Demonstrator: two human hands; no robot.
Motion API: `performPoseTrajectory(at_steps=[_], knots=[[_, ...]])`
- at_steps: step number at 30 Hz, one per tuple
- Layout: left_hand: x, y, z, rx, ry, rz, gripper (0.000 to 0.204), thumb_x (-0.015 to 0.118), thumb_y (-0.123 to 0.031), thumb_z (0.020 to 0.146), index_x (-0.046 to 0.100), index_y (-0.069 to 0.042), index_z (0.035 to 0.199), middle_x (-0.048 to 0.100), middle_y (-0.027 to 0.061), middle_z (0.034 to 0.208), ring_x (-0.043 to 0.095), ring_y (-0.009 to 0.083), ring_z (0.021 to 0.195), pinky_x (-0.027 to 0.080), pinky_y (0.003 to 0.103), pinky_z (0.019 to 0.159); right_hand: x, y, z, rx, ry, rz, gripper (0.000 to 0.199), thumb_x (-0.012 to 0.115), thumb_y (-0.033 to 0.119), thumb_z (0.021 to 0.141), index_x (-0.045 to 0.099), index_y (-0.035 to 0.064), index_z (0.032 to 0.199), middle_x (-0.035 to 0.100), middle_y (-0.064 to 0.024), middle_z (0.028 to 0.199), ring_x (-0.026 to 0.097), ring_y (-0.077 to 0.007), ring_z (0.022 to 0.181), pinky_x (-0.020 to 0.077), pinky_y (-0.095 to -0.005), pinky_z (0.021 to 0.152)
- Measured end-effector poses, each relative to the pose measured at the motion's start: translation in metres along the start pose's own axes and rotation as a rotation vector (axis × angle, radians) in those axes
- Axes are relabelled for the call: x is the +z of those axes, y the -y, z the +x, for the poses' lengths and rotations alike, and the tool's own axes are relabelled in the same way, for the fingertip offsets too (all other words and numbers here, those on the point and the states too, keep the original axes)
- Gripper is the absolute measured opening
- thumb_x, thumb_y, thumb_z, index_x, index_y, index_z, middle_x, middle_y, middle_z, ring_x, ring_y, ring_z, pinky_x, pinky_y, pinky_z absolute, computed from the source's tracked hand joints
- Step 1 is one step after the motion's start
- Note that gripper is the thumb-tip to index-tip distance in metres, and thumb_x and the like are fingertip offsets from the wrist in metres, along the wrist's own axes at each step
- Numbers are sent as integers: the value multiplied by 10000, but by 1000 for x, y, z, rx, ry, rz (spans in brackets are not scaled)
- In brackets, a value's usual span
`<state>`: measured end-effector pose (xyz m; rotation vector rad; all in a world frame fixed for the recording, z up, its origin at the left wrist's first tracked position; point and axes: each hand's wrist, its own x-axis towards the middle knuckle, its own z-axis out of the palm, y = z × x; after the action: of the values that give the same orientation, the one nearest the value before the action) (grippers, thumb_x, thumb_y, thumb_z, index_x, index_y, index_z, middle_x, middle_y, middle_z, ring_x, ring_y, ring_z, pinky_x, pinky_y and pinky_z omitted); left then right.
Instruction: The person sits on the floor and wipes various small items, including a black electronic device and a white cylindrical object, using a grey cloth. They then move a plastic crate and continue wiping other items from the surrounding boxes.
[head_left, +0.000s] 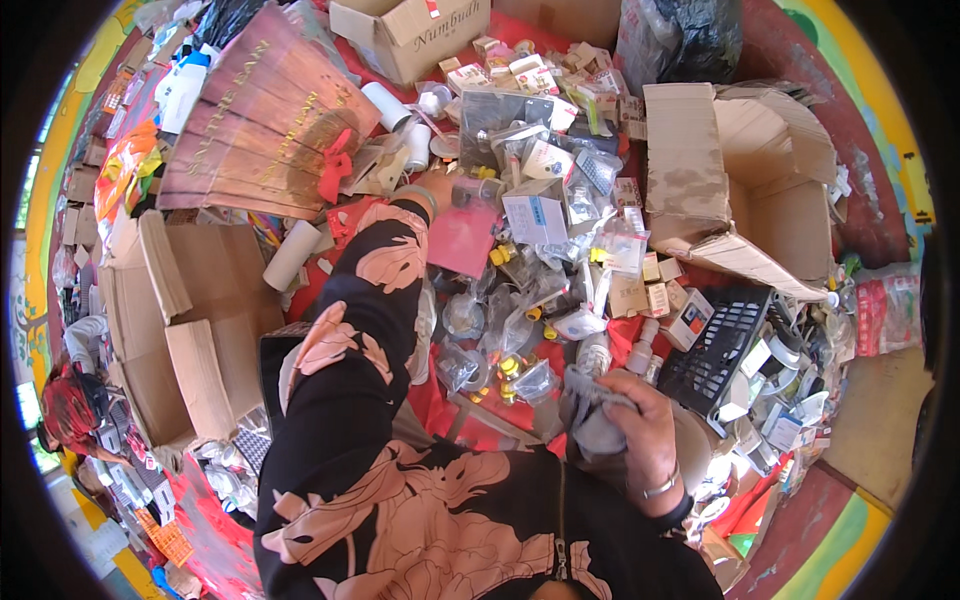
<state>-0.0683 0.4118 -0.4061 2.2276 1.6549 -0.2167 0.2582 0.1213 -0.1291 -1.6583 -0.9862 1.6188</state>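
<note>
My right hand (648,420) is closed on a crumpled grey cloth (598,420) at the lower right of the pile. My left arm stretches forward across the pile in a black sleeve with pink flowers. At its end my left hand (438,188) is beside a clear plastic cup (474,190) and a flat pink sheet (462,238); its fingers are hard to make out. Between the hands lie clear plastic pieces (464,316) with several yellow caps (511,367). A white and blue box (535,214) sits just right of the pink sheet.
Open cardboard boxes stand left (190,320) and right (740,180), another carton (410,38) at the back. A black plastic basket (716,350) leans at the right. A large brown fan-shaped board (265,120) lies at the upper left. Small boxes (530,78) heap up behind.
</note>
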Motion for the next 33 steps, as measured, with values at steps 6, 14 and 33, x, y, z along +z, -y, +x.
performPoseTrajectory(at_steps=[6, 14, 33], knots=[[30, -5, 19, -101, 123, 15, 442, 533, -112, 777, 463, -102, 1214, 478, 174, 1215, 428, 337, 1161, 380, 383, 948, -8, -2, 12, 143, 16, 163, 295, 502, -65, 720, 608, -44, 994, 606, -71, 986, 556, -141, 925, 406, -251, 860], [-2, 14, -9, -134, 244, -527, 428, 683, -79, 704, 551, -14, 1106, 600, 107, 1042, 577, 250, 922, 445, 385, 796, -11, 4, -8, 53, 41, 209, 293, 514, -57, 741, 612, -29, 1016, 615, -48, 946, 550, -94, 855, 421, -219, 782], [-174, -238, -317, 515, 200, -2420, 547, 570, -311, 822, 425, 20, 1234, 529, 170, 1067, 549, 274, 943, 464, 428, 805, -24, -29, -17, -255, 10, 568, 277, 524, -54, 776, 603, -10, 1037, 630, -49, 864, 599, -123, 730, 487, -232, 658]])
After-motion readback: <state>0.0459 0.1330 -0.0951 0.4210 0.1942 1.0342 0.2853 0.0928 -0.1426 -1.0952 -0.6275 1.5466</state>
